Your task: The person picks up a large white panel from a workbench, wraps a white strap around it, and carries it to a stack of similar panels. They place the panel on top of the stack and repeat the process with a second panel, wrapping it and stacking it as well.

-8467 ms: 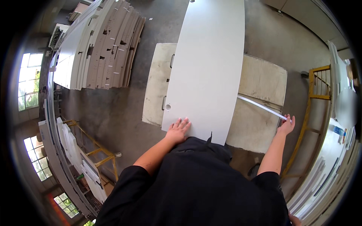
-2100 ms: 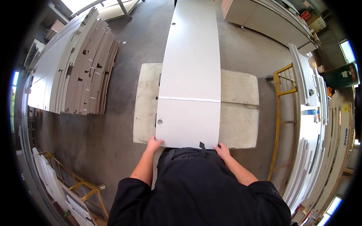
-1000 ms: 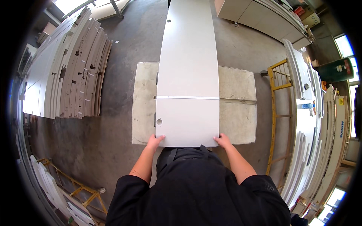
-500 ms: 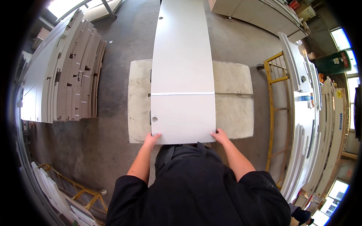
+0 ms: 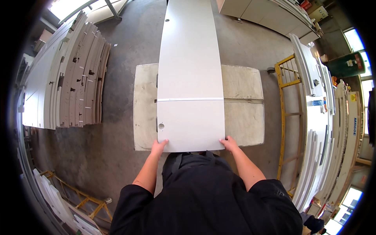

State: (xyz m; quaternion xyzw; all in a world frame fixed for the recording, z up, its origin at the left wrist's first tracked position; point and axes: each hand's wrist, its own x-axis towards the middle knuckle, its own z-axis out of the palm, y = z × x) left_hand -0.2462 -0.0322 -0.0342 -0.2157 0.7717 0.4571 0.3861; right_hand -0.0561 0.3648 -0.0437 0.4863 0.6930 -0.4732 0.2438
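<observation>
A long white door panel (image 5: 190,70) stretches away from my body, with a round hole near its near left corner and another toward the far end. A thin pale strip (image 5: 190,99) crosses its width. My left hand (image 5: 159,146) grips the left edge by the near corner, thumb on top and fingers out of sight beneath. On the right edge, my right hand (image 5: 229,143) holds the near corner the same way. Under the panel lies a worn, pale platform (image 5: 243,82) that shows on both sides; the near end of the panel comes close to my waist.
A stack of upright panels (image 5: 74,74) stands at left. On the right, a yellow metal frame (image 5: 282,117) stands beside more white panels (image 5: 309,164). A second yellow cart (image 5: 82,201) is at lower left. Bulky pale boards (image 5: 270,15) are at the far right. Bare concrete floor (image 5: 117,82) surrounds the platform.
The whole scene sits slightly lower in the view. Both hands keep the same hold on the door panel, which stays about where it was over the platform.
</observation>
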